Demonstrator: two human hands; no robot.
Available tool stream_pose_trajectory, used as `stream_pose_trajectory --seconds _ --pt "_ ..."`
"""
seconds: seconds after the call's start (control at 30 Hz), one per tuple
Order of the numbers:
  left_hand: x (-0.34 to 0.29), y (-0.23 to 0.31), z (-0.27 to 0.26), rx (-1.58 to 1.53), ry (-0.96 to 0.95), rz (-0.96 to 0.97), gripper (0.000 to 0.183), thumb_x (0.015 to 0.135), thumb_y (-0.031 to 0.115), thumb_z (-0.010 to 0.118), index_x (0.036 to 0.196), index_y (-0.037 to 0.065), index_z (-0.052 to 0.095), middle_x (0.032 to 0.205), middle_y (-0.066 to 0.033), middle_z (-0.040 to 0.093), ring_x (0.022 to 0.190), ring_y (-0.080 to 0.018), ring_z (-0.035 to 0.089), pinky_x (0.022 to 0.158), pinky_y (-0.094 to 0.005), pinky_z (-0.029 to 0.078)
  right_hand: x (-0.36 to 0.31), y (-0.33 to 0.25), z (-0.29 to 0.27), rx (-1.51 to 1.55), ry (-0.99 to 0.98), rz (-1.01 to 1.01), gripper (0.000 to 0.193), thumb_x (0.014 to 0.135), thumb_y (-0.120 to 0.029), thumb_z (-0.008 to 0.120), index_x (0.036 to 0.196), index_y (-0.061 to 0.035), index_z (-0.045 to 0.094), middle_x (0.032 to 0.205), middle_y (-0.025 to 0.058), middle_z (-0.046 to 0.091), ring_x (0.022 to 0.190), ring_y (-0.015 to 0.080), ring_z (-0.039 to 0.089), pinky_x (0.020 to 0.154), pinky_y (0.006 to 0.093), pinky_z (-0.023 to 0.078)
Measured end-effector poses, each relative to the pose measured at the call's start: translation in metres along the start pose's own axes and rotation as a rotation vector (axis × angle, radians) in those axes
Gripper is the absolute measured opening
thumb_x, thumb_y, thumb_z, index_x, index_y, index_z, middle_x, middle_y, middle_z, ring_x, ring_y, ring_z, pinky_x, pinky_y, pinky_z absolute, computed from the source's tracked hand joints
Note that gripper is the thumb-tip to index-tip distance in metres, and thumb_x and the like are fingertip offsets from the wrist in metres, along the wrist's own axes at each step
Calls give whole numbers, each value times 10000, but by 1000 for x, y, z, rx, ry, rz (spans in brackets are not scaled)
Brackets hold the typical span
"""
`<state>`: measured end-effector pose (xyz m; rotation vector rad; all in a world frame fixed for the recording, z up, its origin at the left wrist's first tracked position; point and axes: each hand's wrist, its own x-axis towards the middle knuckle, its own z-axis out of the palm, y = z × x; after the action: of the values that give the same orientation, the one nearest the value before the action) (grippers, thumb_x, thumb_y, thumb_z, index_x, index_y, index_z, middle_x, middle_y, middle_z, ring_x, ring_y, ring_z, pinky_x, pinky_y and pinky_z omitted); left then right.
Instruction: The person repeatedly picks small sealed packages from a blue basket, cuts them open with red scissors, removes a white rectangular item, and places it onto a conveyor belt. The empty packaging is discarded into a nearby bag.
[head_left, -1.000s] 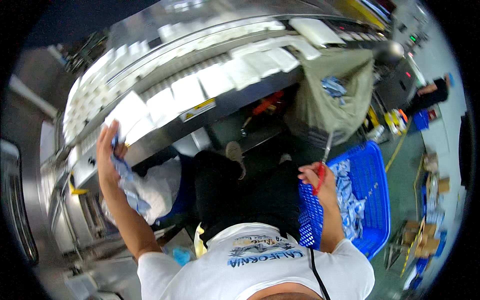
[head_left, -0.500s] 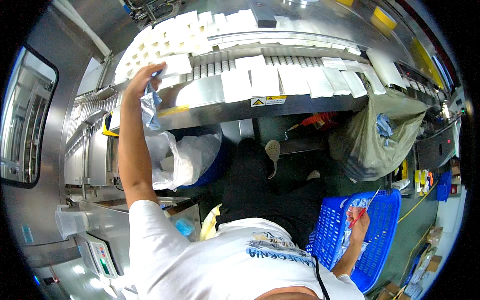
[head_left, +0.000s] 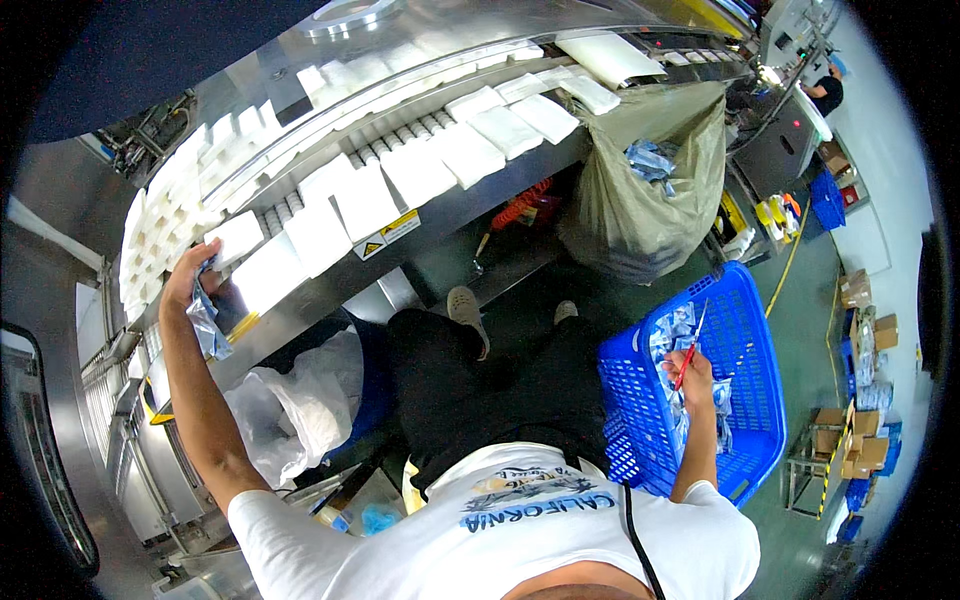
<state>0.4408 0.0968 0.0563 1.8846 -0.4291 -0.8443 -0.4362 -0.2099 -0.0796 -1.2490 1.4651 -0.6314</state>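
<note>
My left hand (head_left: 193, 275) is raised to the conveyor's near left edge and holds an empty, crumpled clear-blue wrapper (head_left: 208, 325); its fingers touch a white flat pack (head_left: 235, 237) on the rollers. Rows of similar white packs (head_left: 420, 170) lie along the roller conveyor (head_left: 400, 235). My right hand (head_left: 690, 368) grips a red-handled cutter (head_left: 690, 350) over the blue plastic basket (head_left: 755, 340), which holds several blue-wrapped packs (head_left: 672, 325).
A white bag-lined bin (head_left: 295, 410) stands below the conveyor at my left. A big grey-green sack (head_left: 640, 210) with wrappers hangs at the conveyor's right. Another person (head_left: 825, 90) works far back right. Cardboard boxes (head_left: 860, 440) stand on the floor at right.
My left hand moved along the conveyor with the wrapper and now touches a white pack. My right hand with the cutter stays over the blue basket, raised slightly. My head has turned.
</note>
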Motion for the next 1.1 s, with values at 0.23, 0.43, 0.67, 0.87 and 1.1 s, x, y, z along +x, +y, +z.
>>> stream_pose_trajectory --seconds 0.23,0.43,0.67,0.87,1.1 --pt "-35 15 5 666 355 217 505 954 456 715 979 -47 734 781 -93 720 599 -129 581 541 -282 444 -4 -4 5 7 0 -26 281 955 -270 744 1032 -2 703 906 68 744 758 129 704 608 236 522" --pt "-133 39 148 246 316 550 323 1019 351 667 1074 39 725 773 -39 733 583 -91 567 538 -268 462 3 -6 9 32 -20 -87 280 980 -270 718 1072 -13 655 1006 110 746 814 155 718 654 252 556" --pt "-187 43 463 -261 -105 546 178 1034 164 642 1132 15 649 895 -89 725 767 -163 727 667 -290 566 -56 -124 158 348 -714 -324 362 814 -38 846 1076 -40 596 1247 177 691 937 205 699 844 353 567" --pt "-162 28 538 -422 -134 645 361 1026 149 651 1315 -13 506 1073 -147 704 955 -175 690 834 -342 557 -5 -129 157 324 -473 -307 297 838 -11 833 988 -54 580 995 43 674 875 116 629 783 289 531" --pt "-159 -61 491 -146 -199 418 361 1022 170 669 1301 -1 515 1108 -116 678 935 -162 663 819 -310 549 313 -151 56 180 513 -646 207 963 -164 719 815 -62 615 778 -18 609 695 88 540 611 285 423"
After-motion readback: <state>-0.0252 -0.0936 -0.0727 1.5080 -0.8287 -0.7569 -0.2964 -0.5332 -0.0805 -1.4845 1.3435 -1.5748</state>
